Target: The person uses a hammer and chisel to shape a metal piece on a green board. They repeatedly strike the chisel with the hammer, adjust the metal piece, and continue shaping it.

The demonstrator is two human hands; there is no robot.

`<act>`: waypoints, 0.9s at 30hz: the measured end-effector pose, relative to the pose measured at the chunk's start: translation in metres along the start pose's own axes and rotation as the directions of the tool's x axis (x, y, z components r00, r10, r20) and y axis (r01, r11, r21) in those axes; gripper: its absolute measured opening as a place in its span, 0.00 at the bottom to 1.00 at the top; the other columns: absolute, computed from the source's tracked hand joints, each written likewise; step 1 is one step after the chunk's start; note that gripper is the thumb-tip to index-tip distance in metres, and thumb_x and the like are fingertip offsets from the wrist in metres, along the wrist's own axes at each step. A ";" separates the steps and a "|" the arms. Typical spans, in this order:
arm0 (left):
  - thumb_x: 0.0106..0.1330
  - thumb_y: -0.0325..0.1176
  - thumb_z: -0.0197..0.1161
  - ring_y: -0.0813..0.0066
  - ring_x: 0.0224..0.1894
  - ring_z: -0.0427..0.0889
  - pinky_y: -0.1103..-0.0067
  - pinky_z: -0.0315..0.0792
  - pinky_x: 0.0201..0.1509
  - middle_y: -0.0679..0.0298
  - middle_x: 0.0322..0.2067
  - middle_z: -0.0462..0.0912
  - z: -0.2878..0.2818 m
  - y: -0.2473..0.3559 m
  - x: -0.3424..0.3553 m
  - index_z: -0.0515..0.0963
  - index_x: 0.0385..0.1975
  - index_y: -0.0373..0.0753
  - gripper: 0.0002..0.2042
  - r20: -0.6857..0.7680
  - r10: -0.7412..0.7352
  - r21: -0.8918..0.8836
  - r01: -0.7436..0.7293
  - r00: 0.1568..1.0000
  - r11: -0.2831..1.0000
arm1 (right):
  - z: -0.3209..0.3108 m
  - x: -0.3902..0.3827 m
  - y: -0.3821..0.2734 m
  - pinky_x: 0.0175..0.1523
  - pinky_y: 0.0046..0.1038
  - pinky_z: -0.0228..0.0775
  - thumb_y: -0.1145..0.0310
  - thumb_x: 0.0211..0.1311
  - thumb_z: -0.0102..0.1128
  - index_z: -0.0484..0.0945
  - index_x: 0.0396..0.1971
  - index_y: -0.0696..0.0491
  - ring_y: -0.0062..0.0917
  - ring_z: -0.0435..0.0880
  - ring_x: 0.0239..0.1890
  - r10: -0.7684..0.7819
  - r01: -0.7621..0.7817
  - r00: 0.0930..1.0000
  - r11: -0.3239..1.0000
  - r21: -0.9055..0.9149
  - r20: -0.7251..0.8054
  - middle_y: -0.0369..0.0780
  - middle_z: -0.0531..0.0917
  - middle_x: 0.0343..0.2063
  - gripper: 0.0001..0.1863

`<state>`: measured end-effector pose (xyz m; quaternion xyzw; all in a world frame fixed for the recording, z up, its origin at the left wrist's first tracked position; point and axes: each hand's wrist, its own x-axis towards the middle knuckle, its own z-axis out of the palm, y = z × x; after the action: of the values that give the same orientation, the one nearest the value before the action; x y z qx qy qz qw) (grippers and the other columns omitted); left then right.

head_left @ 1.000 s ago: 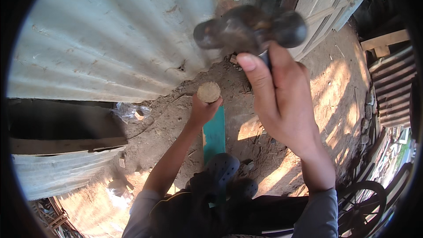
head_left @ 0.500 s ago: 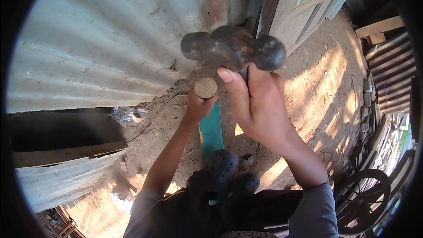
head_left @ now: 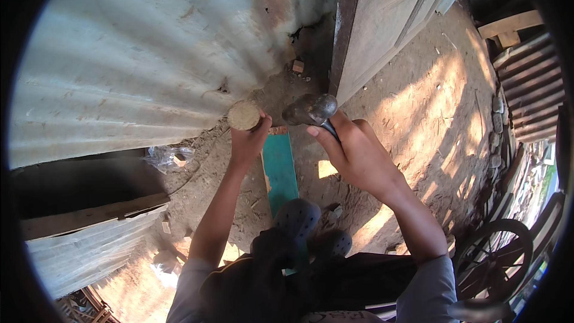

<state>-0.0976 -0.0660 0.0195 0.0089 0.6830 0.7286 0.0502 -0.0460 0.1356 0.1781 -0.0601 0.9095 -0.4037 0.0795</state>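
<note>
My left hand [head_left: 247,143] grips an upright round wooden stake [head_left: 244,115], whose cut top faces the camera, close to a corrugated metal sheet [head_left: 149,54]. My right hand [head_left: 353,152] holds a hammer with a dark metal head [head_left: 311,109]; the head hangs just to the right of the stake top, level with it and a little apart. A teal board [head_left: 280,170] lies on the dirt between my hands. My feet in dark clogs [head_left: 297,221] stand on its near end.
A grey wooden door [head_left: 394,18] stands right of the metal sheet, with a rusty post [head_left: 345,30] between them. A dark plank [head_left: 84,215] and more corrugated sheet lie at the lower left. A spoked wheel [head_left: 493,257] is at the lower right. Sunlit dirt ground [head_left: 430,119] spreads right.
The hammer has dropped from high near the camera to the level of the stake top. My left hand stays on the stake.
</note>
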 end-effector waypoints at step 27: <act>0.55 0.24 0.63 0.78 0.29 0.81 0.79 0.73 0.34 0.63 0.26 0.82 0.024 0.003 0.003 0.77 0.30 0.33 0.05 0.047 0.295 0.143 -0.299 0.954 0.944 | 0.016 0.020 -0.008 0.26 0.40 0.71 0.64 0.65 0.56 0.68 0.44 0.63 0.49 0.81 0.24 -0.134 0.140 0.990 0.967 -0.215 0.043 0.49 0.79 0.17 0.18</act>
<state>-0.0988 -0.0418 0.0241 0.1246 0.7255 0.6748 -0.0523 -0.0622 0.1152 0.1720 -0.1367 0.9406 -0.3056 0.0571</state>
